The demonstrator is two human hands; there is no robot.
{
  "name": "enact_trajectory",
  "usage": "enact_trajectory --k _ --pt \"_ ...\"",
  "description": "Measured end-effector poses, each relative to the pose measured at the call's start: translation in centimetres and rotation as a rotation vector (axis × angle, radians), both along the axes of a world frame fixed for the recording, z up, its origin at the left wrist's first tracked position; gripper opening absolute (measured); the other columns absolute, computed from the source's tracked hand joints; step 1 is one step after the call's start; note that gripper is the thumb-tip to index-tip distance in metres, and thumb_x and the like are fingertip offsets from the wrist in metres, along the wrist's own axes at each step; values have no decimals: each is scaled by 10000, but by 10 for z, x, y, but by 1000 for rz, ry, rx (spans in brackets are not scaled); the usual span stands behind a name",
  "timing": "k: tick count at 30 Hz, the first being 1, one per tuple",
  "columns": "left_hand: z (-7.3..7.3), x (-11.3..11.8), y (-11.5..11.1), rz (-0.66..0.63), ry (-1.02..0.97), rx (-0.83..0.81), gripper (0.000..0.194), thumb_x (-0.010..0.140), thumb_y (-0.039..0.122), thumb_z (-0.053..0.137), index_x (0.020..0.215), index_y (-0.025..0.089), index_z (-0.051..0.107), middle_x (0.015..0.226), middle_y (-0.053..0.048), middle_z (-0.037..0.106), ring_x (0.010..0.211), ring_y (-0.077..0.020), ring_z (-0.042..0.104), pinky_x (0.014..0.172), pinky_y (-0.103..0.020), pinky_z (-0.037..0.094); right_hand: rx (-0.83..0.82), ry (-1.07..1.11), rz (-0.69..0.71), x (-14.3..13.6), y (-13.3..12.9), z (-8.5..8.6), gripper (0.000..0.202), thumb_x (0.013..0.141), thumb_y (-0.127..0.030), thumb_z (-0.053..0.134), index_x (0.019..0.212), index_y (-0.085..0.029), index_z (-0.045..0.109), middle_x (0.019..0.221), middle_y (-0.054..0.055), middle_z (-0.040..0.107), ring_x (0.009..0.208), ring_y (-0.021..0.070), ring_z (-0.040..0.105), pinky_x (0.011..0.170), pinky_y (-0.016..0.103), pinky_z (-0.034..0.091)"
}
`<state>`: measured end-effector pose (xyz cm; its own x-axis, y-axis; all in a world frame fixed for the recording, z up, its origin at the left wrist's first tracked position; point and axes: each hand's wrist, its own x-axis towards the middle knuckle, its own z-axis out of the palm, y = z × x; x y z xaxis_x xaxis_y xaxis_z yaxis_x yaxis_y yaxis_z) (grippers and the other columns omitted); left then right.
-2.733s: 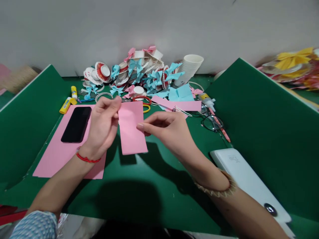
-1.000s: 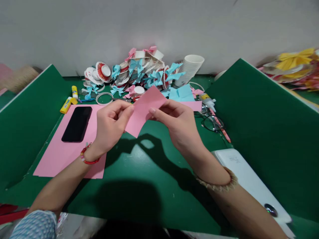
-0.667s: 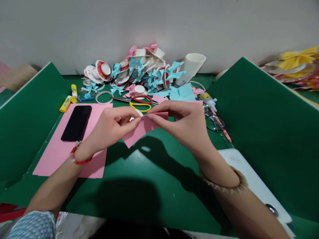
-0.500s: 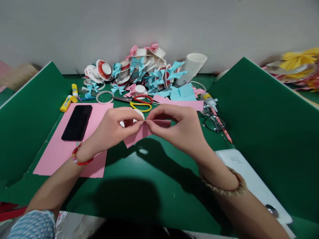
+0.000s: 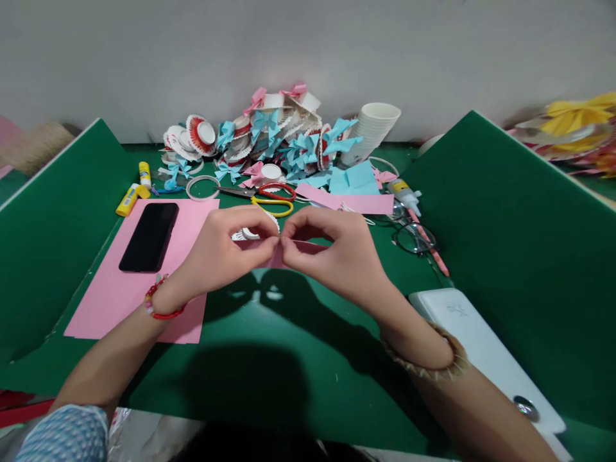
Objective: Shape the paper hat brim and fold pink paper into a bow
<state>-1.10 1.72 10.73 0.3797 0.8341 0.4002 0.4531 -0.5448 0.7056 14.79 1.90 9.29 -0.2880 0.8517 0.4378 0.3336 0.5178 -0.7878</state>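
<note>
Between my two hands is a small piece of pink paper (image 5: pixel 276 258), mostly covered by my fingers. My left hand (image 5: pixel 233 244) pinches it near its middle with thumb and forefinger. Close beside that, my right hand (image 5: pixel 332 253) pinches the same paper, the fingertips almost meeting. A white scalloped paper piece (image 5: pixel 250 233) shows just behind my left fingers. Past my hands lie scissors (image 5: pixel 272 199) with one red and one yellow handle, and a pink paper strip (image 5: pixel 356 200).
Pink sheets (image 5: pixel 106 276) bear a black phone (image 5: pixel 149 237) at left, near yellow glue sticks (image 5: pixel 128 200). Bows and paper ornaments (image 5: pixel 289 135) pile up behind, beside stacked paper cups (image 5: pixel 373 128). Eyeglasses (image 5: pixel 414 238) and a white device (image 5: pixel 481 346) lie right. Green panels (image 5: pixel 520 256) flank the table.
The pink paper has tilted, so its lower flap no longer hangs down below my left fingers. My right hand has shifted slightly down and toward the left. Both hands keep their pinch.
</note>
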Motion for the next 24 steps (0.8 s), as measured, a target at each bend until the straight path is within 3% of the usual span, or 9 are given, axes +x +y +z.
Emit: enact_trajectory --k 7,12,15,17,24 --pt "6 -14 6 74 -154 -127 124 659 55 607 599 163 620 597 27 602 580 -87 530 557 -207 436 -41 65 -68 14 11 0 110 637 -94 565 581 -185 540 584 -19 584 531 95 543 523 223 488" --pt "5 -18 8 120 -181 -178 103 657 93 631 590 170 621 600 18 606 572 -100 536 549 -221 439 -14 137 -198 20 16 0 100 682 -134 595 605 -190 564 605 -10 600 560 105 562 532 232 485" --pt "4 -11 6 95 -164 -195 88 672 110 625 601 163 622 608 19 608 578 -93 540 550 -211 446 -38 105 -61 14 11 2 41 720 -218 624 711 -178 622 742 14 655 689 133 610 601 250 505" --pt "4 -6 3 79 -138 -191 85 684 115 614 612 160 622 612 19 609 582 -90 542 545 -204 448 -70 51 24 10 7 4 70 736 -237 629 707 -174 643 728 16 660 688 134 608 594 247 494" --pt "8 -9 4 81 -95 -185 86 675 126 613 597 162 610 604 12 611 578 -99 546 537 -216 455 -82 -11 -59 12 7 8 121 737 -162 613 619 -176 632 580 -11 620 532 97 524 472 219 404"
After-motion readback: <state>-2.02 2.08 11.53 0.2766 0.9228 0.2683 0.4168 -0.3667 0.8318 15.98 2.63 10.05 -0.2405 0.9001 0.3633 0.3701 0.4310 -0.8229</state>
